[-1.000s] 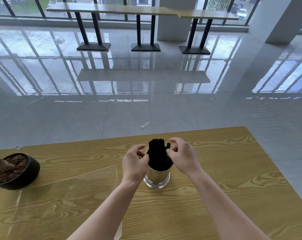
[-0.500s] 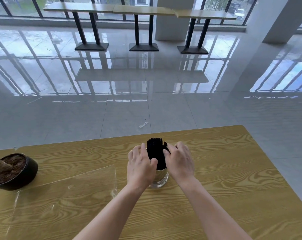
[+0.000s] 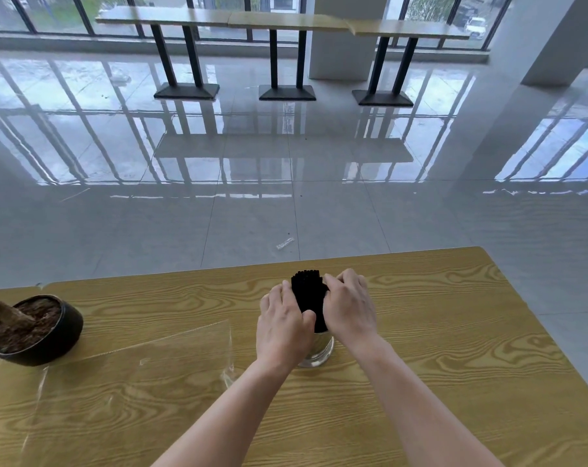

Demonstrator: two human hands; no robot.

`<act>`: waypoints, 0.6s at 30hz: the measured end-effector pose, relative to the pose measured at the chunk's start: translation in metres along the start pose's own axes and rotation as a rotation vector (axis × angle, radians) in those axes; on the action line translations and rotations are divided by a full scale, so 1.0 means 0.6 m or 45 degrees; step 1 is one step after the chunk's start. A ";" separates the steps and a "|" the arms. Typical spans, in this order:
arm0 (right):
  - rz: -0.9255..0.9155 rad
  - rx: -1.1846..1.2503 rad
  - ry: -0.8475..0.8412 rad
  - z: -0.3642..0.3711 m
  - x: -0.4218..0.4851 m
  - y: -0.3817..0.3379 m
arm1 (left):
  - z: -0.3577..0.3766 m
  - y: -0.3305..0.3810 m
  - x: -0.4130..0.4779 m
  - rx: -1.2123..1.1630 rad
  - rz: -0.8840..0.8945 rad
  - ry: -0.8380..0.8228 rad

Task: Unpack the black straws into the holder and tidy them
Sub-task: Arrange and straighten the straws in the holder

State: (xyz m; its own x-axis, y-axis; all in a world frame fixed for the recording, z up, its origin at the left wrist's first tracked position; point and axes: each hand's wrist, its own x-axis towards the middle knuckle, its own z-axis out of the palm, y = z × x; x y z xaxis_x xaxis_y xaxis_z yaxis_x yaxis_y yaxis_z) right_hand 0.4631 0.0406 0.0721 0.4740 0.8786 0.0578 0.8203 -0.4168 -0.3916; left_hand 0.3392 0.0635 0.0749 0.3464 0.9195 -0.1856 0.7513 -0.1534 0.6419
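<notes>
Both hands cupped round the straw bundle, squaring it up in the holder.

Left hand [image 3: 282, 328] and right hand [image 3: 348, 308]: fingers curled round the black straws [image 3: 307, 294] from either side, squeezing the bundle together. The straws stand upright in the shiny metal holder [image 3: 317, 348], tips above its rim, mid-way across the wooden table [image 3: 454, 332]. Risk, as I judge it: the holder looks narrow and top-heavy when loaded, so an uneven squeeze or a sideways pull on letting go could tip it or drag a few straws out. The clear wrapper [image 3: 134, 365] lies flat just beside the left forearm and might get swept off. Plant pot [image 3: 39, 332] far left, well apart. No brand, label or writing readable.
</notes>
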 end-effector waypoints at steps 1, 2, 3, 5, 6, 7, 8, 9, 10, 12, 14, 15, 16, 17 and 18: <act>0.010 -0.009 -0.013 0.001 -0.001 0.006 | 0.000 -0.001 -0.001 -0.002 0.000 0.003; 0.022 -0.021 -0.026 0.001 -0.001 0.011 | 0.001 -0.001 -0.002 -0.004 0.000 0.009; 0.034 -0.030 -0.050 0.001 -0.002 0.015 | 0.002 -0.002 -0.004 -0.005 -0.003 0.014; 0.047 -0.019 -0.125 0.002 -0.003 0.018 | 0.005 -0.002 -0.008 -0.005 -0.009 0.020; 0.047 -0.001 -0.164 0.002 -0.005 0.017 | 0.007 -0.001 -0.008 -0.002 -0.007 0.019; 0.043 0.020 -0.202 0.002 -0.005 0.016 | 0.008 0.000 -0.008 0.001 -0.001 0.015; 0.038 0.040 -0.244 0.001 -0.005 0.014 | 0.010 0.001 -0.005 0.001 0.005 0.009; 0.032 0.056 -0.287 0.002 -0.005 0.012 | 0.010 0.002 -0.003 0.001 0.010 0.001; 0.028 0.066 -0.321 0.002 -0.005 0.012 | 0.009 0.002 0.000 0.000 0.012 -0.007; 0.024 0.086 -0.336 0.001 -0.005 0.011 | 0.006 -0.001 0.004 -0.008 0.004 -0.016; 0.012 0.133 -0.282 -0.001 -0.005 0.014 | 0.003 -0.007 0.004 -0.015 0.000 -0.013; -0.002 0.155 -0.254 -0.002 -0.006 0.016 | 0.002 -0.010 0.002 -0.020 0.002 -0.006; -0.019 0.169 -0.237 -0.002 -0.006 0.018 | 0.001 -0.013 -0.001 -0.026 0.005 0.007; -0.037 0.178 -0.228 -0.003 -0.006 0.019 | 0.000 -0.016 -0.003 -0.029 0.017 0.026; -0.059 0.183 -0.223 -0.004 -0.006 0.019 | -0.001 -0.017 -0.005 -0.016 0.042 0.052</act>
State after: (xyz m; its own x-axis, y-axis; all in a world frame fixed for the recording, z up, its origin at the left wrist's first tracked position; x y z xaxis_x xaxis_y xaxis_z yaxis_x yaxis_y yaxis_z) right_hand 0.4716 0.0321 0.0694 0.3640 0.9283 -0.0765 0.7801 -0.3487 -0.5195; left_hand 0.3302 0.0626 0.0691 0.3474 0.9282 -0.1334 0.7326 -0.1798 0.6565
